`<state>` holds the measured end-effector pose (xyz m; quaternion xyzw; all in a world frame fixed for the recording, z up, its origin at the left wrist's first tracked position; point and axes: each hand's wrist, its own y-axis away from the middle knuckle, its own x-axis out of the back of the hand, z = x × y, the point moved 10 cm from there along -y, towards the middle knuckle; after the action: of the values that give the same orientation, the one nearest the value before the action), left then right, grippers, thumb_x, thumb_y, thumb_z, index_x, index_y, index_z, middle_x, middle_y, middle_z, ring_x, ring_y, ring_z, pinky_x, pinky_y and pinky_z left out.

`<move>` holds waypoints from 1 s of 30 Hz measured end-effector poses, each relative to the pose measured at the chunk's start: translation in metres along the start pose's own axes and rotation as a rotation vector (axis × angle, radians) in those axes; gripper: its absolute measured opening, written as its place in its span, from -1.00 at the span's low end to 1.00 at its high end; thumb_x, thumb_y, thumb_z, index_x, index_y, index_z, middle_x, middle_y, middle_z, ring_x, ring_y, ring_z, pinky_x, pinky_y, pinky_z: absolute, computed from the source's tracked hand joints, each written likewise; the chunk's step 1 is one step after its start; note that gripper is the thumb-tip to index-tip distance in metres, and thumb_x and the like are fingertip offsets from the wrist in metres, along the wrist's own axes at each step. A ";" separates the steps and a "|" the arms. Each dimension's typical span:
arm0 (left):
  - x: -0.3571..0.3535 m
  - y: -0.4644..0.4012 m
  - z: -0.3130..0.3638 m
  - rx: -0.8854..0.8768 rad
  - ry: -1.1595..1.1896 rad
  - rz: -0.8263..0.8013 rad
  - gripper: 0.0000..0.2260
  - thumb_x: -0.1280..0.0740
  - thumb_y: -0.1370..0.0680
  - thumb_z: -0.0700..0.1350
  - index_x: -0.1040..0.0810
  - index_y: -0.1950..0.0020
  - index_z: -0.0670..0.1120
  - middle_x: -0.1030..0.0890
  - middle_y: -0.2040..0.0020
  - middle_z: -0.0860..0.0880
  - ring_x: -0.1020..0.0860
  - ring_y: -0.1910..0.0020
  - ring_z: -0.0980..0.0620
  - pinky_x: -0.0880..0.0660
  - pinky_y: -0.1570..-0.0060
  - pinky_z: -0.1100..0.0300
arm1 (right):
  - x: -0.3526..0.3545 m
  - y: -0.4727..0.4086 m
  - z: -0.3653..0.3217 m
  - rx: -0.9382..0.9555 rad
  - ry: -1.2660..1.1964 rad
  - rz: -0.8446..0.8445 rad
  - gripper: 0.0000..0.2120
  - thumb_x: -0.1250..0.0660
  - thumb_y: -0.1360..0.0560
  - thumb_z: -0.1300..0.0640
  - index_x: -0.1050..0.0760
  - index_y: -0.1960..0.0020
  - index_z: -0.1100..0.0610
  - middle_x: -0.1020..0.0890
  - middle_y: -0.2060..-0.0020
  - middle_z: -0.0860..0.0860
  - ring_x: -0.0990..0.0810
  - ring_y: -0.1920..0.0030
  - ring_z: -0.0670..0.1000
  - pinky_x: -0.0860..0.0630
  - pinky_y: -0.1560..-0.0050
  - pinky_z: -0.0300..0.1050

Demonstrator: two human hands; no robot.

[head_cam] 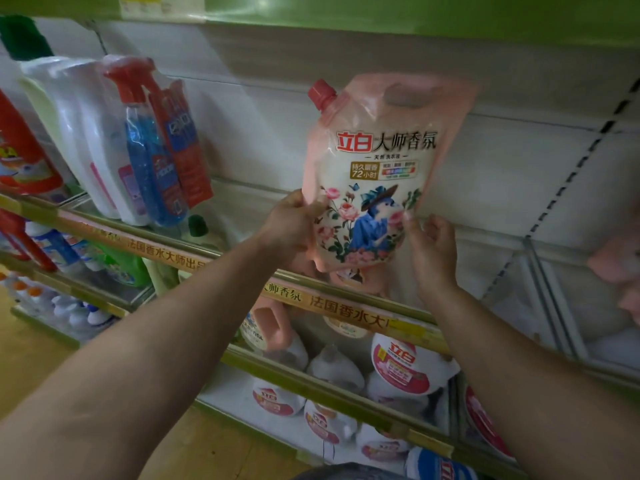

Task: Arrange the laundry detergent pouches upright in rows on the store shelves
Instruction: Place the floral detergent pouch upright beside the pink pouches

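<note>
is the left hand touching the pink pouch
Touching: the head view shows the left hand gripping the pouch at its lower left edge.

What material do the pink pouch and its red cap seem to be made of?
Pink pouch: probably soft plastic film, glossy; it wrinkles and shines near the handle cutout. Red cap: likely hard plastic, matte; it keeps a rigid, ribbed-looking round shape, though blur hides detail.
</note>
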<state>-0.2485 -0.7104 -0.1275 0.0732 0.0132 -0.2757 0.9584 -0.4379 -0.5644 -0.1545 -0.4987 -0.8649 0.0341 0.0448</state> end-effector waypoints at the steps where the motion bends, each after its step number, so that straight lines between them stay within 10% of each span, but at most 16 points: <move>1: -0.005 0.001 -0.001 -0.001 0.000 -0.029 -0.87 -0.27 -0.59 -0.09 -0.51 -0.08 -0.10 -0.67 0.07 -0.10 -0.65 0.13 -0.07 -0.60 0.30 0.05 | -0.001 0.002 -0.001 0.001 -0.031 -0.023 -0.43 -0.36 -0.44 -0.14 -0.33 -0.34 0.10 -0.45 -0.27 0.01 -0.46 -0.18 -0.06 -0.39 0.04 -0.27; 6: -0.020 0.005 -0.011 0.024 -0.002 -0.126 -0.85 -0.30 -0.57 -0.05 -0.52 -0.10 -0.06 -0.69 0.07 -0.09 -0.65 0.07 -0.11 -0.58 0.24 0.04 | 0.001 0.008 -0.002 0.004 -0.152 -0.112 -0.52 -0.34 -0.44 -0.13 -0.41 -0.27 0.08 -0.60 -0.03 -0.09 -0.61 0.16 -0.30 -0.50 0.34 -0.44; 19: -0.023 0.014 -0.016 -0.102 0.086 -0.061 -0.90 -0.27 -0.59 -0.01 -0.51 -0.06 0.02 -0.70 0.14 0.05 -0.68 0.23 0.07 -0.55 0.43 0.24 | 0.018 0.024 0.002 -0.032 -0.020 0.008 -0.70 -0.40 -0.35 -0.24 -0.53 0.06 -0.06 -0.66 0.20 -0.14 -0.63 0.22 -0.25 -0.52 0.27 -0.31; 30: -0.033 0.028 -0.045 -0.139 -0.202 -0.191 -0.36 -0.48 -0.42 -0.05 -0.21 -0.39 0.00 -0.57 -0.08 0.06 -0.60 0.03 0.12 -0.59 0.17 0.20 | 0.027 0.037 0.001 -0.042 0.018 0.033 -0.72 -0.41 -0.35 -0.25 -0.58 0.14 -0.05 -0.70 0.21 -0.07 -0.68 0.18 -0.08 -0.62 0.15 -0.09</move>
<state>-0.2611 -0.6633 -0.1665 -0.0230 -0.0572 -0.3699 0.9270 -0.4201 -0.5225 -0.1584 -0.5138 -0.8568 0.0122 0.0416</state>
